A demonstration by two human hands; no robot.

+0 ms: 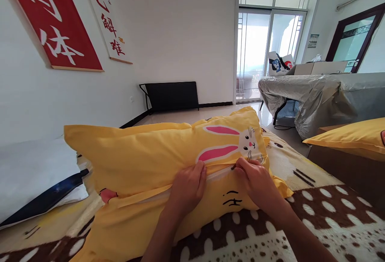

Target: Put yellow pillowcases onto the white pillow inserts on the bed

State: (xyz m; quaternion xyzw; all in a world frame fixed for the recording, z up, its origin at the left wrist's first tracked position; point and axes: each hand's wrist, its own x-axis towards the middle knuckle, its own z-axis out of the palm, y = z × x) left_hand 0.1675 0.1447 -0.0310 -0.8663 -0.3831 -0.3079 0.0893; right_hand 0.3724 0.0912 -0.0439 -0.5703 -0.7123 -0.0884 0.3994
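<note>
A plump yellow pillow point(135, 150) with a printed white rabbit and the letters "Hi" lies across the bedding in front of me. Its cover has a lengthwise slit with a pale zipper point(219, 172) showing between two fabric edges. My left hand point(189, 184) pinches the cover's edge near the middle of the slit. To the right, my right hand point(251, 176) is closed at the zipper line, with a small dark piece at its fingertips that looks like the zipper pull. The zipper's left part is partly covered by the fabric flap.
Beneath the pillow spreads a brown and cream patterned blanket point(331, 204). A white pillow point(33, 174) lies at the left. Another yellow pillow point(355, 136) rests on a brown box point(333, 170) at the right. Behind stand a plastic-covered table point(303, 87) and a black folded frame point(171, 97).
</note>
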